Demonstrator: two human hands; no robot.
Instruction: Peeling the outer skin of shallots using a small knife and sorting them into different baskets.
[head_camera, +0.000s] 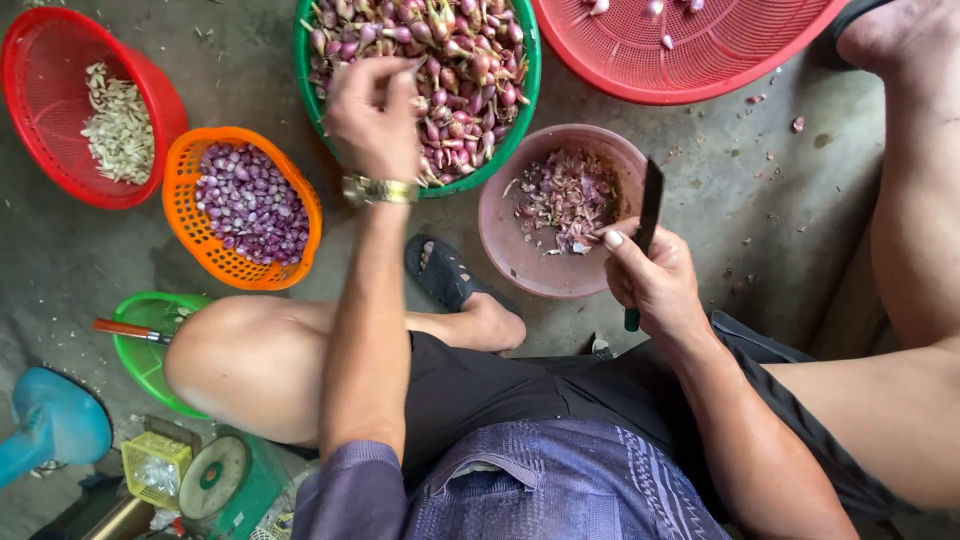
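We see the left hand (375, 120) pinched on a shallot over the green basket (520, 100) at twelve o'clock; the right hand (655, 285), at three o'clock, grips a knife (650, 205) pointing upward.

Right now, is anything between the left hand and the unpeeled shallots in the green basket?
Nothing visible. The left hand is already over the green basket, fingers among the shallots. The right hand holds a knife aside.
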